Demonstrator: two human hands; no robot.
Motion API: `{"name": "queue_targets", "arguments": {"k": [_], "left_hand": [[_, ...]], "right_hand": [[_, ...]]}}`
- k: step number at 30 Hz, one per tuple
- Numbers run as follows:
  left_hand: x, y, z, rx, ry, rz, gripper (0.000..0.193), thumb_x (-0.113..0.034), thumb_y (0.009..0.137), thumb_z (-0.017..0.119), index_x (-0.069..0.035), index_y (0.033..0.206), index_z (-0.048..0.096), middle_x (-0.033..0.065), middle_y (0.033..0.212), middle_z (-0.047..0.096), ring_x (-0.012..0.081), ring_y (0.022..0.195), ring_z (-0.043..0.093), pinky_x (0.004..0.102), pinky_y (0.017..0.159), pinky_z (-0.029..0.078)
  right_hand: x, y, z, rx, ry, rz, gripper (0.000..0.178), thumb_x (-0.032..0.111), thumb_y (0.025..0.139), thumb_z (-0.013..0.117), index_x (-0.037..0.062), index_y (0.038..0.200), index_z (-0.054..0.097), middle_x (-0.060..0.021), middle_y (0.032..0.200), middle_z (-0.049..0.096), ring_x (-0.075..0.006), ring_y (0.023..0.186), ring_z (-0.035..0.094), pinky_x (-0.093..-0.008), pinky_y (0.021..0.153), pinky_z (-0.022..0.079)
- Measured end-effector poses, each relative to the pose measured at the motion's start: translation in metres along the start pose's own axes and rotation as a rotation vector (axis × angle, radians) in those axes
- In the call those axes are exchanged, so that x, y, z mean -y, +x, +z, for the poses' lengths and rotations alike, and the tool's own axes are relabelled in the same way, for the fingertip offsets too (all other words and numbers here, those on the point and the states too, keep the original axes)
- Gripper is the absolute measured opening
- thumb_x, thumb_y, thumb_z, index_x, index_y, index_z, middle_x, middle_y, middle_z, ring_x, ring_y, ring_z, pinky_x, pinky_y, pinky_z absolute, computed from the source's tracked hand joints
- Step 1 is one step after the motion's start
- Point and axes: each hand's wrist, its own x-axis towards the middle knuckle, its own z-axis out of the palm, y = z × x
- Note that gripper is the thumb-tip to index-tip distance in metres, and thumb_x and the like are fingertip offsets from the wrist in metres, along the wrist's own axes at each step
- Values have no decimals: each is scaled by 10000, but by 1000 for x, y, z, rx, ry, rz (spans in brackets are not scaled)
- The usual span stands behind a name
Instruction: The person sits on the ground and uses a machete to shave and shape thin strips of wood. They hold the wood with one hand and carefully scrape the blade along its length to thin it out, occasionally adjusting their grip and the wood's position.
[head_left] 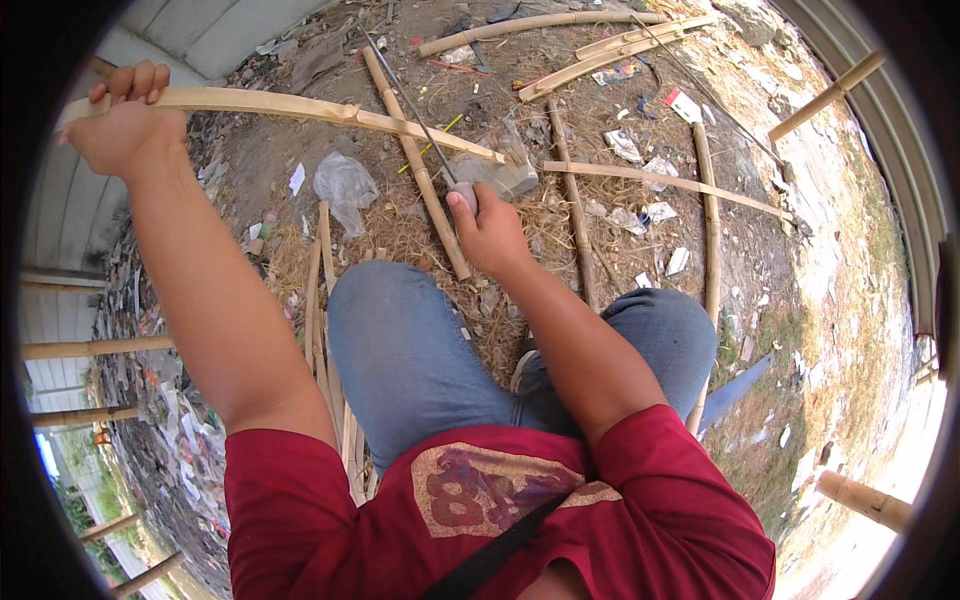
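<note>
My left hand (130,130) is raised at the far left, its fingers wrapped round one end of a split bamboo strip (280,103). The strip slants down to the right, and its other end lies over a grey block (515,172). Closed round the handle of a long, thin dark knife (408,100), my right hand (492,232) is above the ground in front of my knees. The blade points up and left and crosses the strip; whether they touch I cannot tell. Beneath both, a bamboo pole (432,205) lies on the ground.
More bamboo poles (575,210) and split strips (670,180) lie ahead and to the right. A clear plastic bag (345,190) sits left of centre. Beside my right knee is a blue saw-like blade (735,392). Dry straw and litter cover the ground; a pale wall (170,45) stands at left.
</note>
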Motion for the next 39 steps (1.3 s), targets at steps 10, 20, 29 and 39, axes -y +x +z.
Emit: {"name": "queue_targets", "arguments": {"k": [10,20,29,39], "left_hand": [[-7,-4,6,118,-41,-122,797,-924,754,360,-131,679,349,-8,560,189,130,519,150,300,533,179],[-10,24,-41,572,-585,-426,738,-882,783,415,-155,658,398,-30,580,232,126,539,190,299,573,218],[9,46,-77,442,-518,-366,800,-959,709,387,-160,663,407,-39,570,224,125,526,183,298,553,202],[7,29,-51,314,-292,-275,803,-958,732,345,-158,675,390,-34,578,207,132,541,143,303,553,187]], "right_hand": [[-39,13,3,-2,31,94,498,461,985,552,-35,992,595,-316,859,670,-493,839,658,-523,748,514],[11,-3,-11,14,-68,-64,478,464,980,569,-13,1019,567,-289,824,661,-490,811,649,-543,716,499],[-11,-7,4,14,-49,99,481,458,990,538,-21,1027,562,-300,860,676,-496,835,656,-552,748,509],[-109,5,29,-134,-102,255,503,467,987,532,-27,1078,568,-316,909,673,-502,894,652,-557,787,506]]}}
